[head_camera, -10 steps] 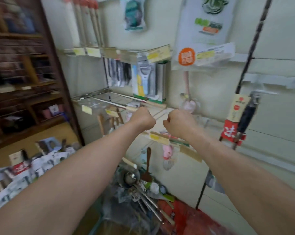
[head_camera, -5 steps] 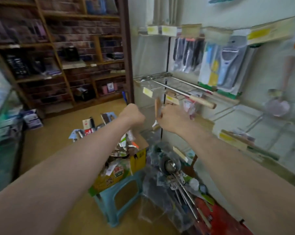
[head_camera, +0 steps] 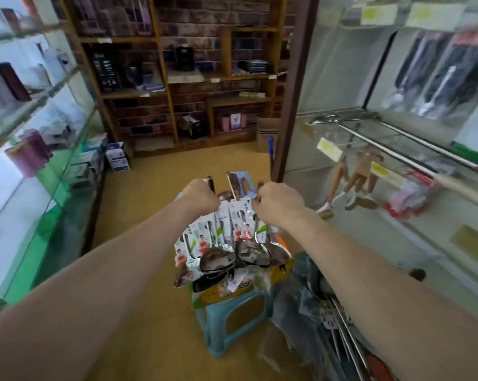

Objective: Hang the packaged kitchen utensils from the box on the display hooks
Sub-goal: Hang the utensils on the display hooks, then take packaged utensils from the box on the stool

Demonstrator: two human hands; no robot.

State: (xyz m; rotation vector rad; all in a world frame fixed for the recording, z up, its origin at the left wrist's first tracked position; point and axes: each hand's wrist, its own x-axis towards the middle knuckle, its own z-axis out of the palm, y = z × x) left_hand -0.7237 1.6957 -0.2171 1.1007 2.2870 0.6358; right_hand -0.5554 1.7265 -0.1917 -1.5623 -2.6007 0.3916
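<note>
Both bare arms reach forward and down, with the left hand (head_camera: 199,198) and the right hand (head_camera: 280,204) side by side and a little apart, each curled into a fist with its back to the camera. The fingers are on the hidden far side, so I cannot tell whether either hand grips anything. Between and just below the two hands stand the packaged steel ladles on white, green and red cards (head_camera: 240,224), bowls toward the camera and card tops up beside the knuckles. They are packed in a yellow cardboard box (head_camera: 224,291) below the wrists, and the box sits on a teal plastic stool (head_camera: 232,325). To the right of the right hand, and higher, long metal display hooks (head_camera: 369,138) jut from a pale wall panel, carrying yellow price tags (head_camera: 328,149) and some wooden-handled utensils (head_camera: 361,177). Under the right forearm lies a clear plastic bag of loose steel utensils (head_camera: 328,312). Far left of the left hand runs a glass display case (head_camera: 40,160); beyond both hands stands brown wooden shelving (head_camera: 191,78).
</note>
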